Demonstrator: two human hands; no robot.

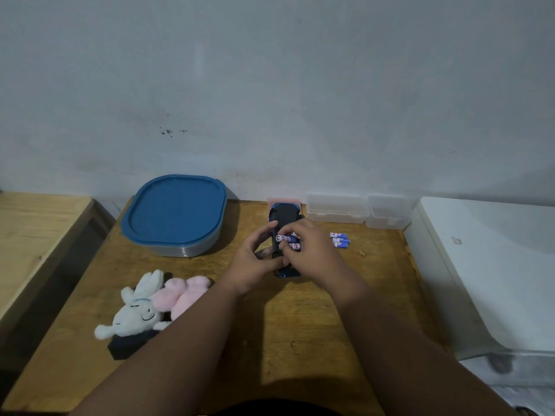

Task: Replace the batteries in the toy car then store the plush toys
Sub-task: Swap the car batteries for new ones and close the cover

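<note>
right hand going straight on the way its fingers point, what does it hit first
Likely the toy car, just under the battery the right hand pinches; the left hand lies beyond. Depth unclear.

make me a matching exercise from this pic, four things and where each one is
Things: 1 toy car; 2 blue-lidded container; 3 white plush; 4 loose batteries.
Places: A front left of the table; B held by the left hand; C right of the right hand, which pinches a battery; D back left, by the wall.
Pairs: 1-B, 2-D, 3-A, 4-C.
</note>
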